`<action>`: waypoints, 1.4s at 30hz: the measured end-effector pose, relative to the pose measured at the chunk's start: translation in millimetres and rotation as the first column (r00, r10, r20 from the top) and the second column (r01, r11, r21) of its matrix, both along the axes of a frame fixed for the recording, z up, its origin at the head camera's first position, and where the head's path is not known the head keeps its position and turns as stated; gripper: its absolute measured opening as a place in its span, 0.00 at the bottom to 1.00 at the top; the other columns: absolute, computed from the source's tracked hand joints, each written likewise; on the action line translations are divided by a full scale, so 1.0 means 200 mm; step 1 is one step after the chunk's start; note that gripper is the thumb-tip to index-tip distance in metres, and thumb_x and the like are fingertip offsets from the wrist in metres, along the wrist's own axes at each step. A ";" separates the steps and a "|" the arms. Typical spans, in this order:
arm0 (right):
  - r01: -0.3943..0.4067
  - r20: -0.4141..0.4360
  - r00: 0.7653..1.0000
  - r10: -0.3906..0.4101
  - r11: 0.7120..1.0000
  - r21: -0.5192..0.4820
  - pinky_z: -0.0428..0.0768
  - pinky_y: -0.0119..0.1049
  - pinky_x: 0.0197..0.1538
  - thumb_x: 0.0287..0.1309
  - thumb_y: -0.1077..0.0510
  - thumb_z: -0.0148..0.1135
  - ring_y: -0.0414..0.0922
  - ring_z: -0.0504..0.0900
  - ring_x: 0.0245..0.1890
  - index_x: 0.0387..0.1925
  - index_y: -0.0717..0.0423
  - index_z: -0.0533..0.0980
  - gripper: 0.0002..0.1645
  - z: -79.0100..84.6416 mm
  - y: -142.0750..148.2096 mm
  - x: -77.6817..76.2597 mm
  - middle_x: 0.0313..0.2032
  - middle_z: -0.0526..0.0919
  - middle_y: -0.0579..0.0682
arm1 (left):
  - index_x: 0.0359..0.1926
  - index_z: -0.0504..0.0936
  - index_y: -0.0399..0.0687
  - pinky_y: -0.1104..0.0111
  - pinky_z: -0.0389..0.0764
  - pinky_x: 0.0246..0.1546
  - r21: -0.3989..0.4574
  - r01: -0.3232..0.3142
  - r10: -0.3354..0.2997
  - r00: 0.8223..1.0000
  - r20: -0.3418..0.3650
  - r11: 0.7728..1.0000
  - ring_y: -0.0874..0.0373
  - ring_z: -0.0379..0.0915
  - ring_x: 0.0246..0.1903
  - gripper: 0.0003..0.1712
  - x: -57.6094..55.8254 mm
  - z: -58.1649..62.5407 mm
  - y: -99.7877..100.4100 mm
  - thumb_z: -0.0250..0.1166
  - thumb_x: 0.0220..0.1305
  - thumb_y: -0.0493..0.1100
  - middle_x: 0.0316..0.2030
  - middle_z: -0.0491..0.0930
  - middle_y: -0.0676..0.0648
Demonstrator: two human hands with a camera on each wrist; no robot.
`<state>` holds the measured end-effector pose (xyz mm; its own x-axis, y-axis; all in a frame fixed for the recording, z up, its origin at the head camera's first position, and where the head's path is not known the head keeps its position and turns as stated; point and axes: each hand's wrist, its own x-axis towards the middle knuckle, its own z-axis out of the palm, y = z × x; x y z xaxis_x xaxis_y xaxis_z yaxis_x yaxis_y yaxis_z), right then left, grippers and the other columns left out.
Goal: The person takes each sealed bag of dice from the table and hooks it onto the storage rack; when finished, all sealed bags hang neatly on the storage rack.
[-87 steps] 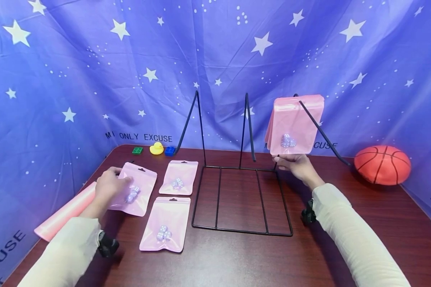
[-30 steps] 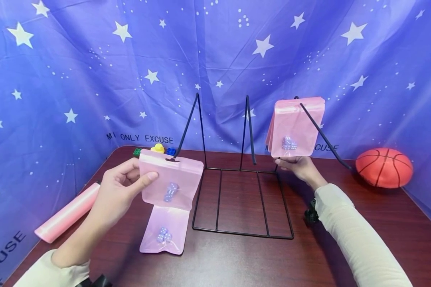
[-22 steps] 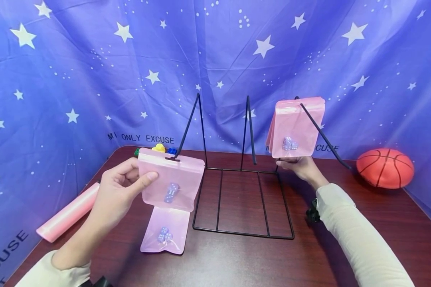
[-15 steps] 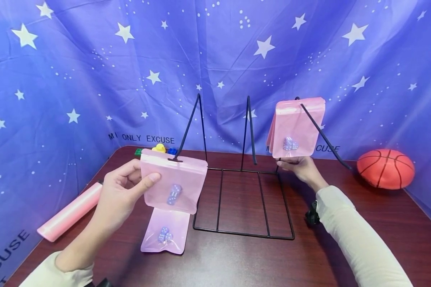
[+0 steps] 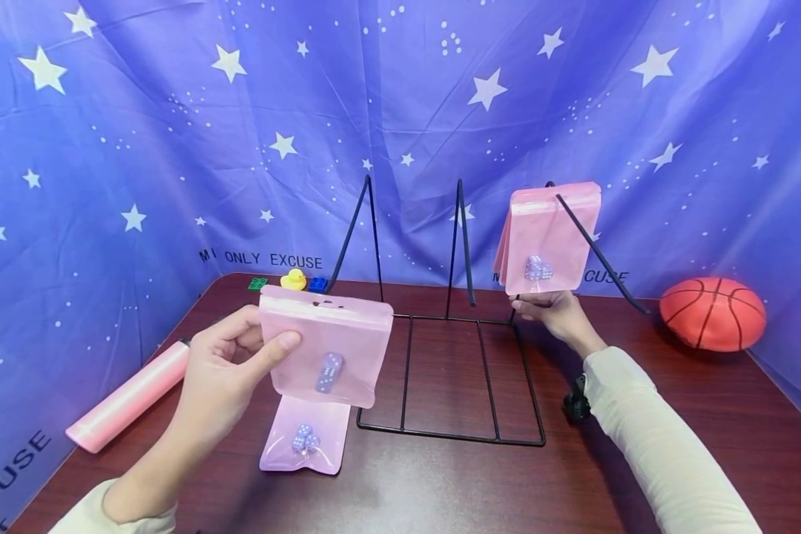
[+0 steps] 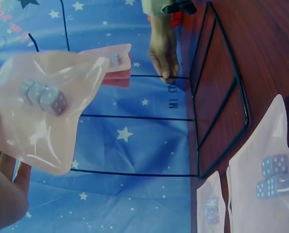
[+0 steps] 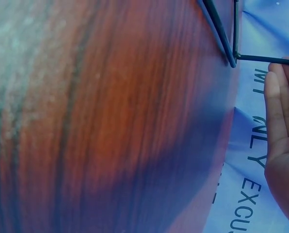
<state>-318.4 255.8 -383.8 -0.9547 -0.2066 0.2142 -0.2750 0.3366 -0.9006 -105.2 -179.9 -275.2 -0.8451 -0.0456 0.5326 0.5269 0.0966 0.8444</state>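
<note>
My left hand [image 5: 223, 371] pinches a pink zip bag [image 5: 287, 378] of dice by its left side, thumb in front. The bag's hang hole is just below the tip of the left hook of a black wire display rack [image 5: 407, 371]; whether the hook enters it I cannot tell. My right hand [image 5: 561, 319] holds the rack's right upright, below several pink bags [image 5: 554, 230] hanging on the right hook. One bag of dice [image 5: 280, 445] lies on the table, partly covered by the held one. The left wrist view shows a second lying bag [image 6: 210, 194].
The rack's middle hook [image 5: 467, 252] carries nothing. A pink roll [image 5: 130, 397] lies at the left. Green brick [image 5: 258, 283], yellow duck [image 5: 294, 279] and blue brick [image 5: 317, 284] line the back edge. A toy basketball [image 5: 713, 314] sits at the right. Starry cloth hangs behind.
My left hand has lifted the bag off the table to the left hook. In the last half second the bag drops slightly down and right, away from the hook tip. The right hand stays put.
</note>
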 end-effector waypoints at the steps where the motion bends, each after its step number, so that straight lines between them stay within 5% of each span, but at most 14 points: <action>1: -0.004 -0.003 1.000 0.004 1.000 -0.001 0.85 0.34 0.44 0.66 0.64 0.66 0.37 0.88 0.36 0.54 0.80 0.77 0.22 0.00 0.00 0.00 0.40 0.89 0.48 | 0.40 0.86 0.39 0.70 0.85 0.32 0.010 -0.004 0.004 1.000 0.004 1.000 0.57 0.87 0.31 0.11 0.00 0.00 0.01 0.67 0.60 0.23 0.30 0.88 0.42; 8: -0.010 0.008 1.000 0.010 0.999 -0.036 0.85 0.35 0.44 0.66 0.66 0.65 0.37 0.88 0.37 0.54 0.80 0.76 0.21 0.00 -0.01 0.00 0.39 0.89 0.43 | 0.41 0.85 0.38 0.67 0.86 0.32 0.082 -0.010 0.010 1.000 0.002 0.997 0.57 0.88 0.33 0.10 -0.02 0.00 0.03 0.66 0.62 0.23 0.33 0.89 0.42; 19: -0.002 0.027 1.000 0.003 1.000 -0.019 0.85 0.37 0.46 0.67 0.66 0.64 0.37 0.88 0.37 0.55 0.80 0.76 0.21 0.00 -0.01 0.00 0.44 0.88 0.57 | 0.40 0.84 0.39 0.69 0.85 0.32 0.102 -0.002 0.000 1.000 0.023 0.995 0.61 0.85 0.30 0.07 -0.11 -0.01 0.06 0.66 0.64 0.26 0.30 0.88 0.45; 31: -0.008 0.035 0.999 0.009 0.999 -0.032 0.85 0.36 0.45 0.68 0.66 0.63 0.37 0.88 0.38 0.56 0.80 0.75 0.21 0.00 -0.01 0.00 0.45 0.88 0.57 | 0.41 0.81 0.28 0.73 0.82 0.28 0.107 -0.070 0.067 0.997 0.035 0.992 0.67 0.80 0.27 0.07 -0.32 0.00 0.11 0.68 0.65 0.29 0.26 0.87 0.53; 42: -0.002 0.049 0.999 0.003 1.000 -0.025 0.85 0.37 0.46 0.68 0.66 0.63 0.37 0.88 0.38 0.56 0.80 0.75 0.21 0.01 -0.01 0.01 0.48 0.86 0.65 | 0.41 0.83 0.35 0.70 0.84 0.29 0.093 -0.083 0.085 0.996 -0.017 0.992 0.64 0.84 0.27 0.05 -0.53 0.02 0.10 0.69 0.66 0.32 0.26 0.88 0.56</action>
<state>-316.4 253.3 -382.6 -0.9638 -0.2039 0.1719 -0.2306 0.3137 -0.9211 -210.6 -160.0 -272.1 -0.8248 -0.1655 0.5407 0.5381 0.0640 0.8404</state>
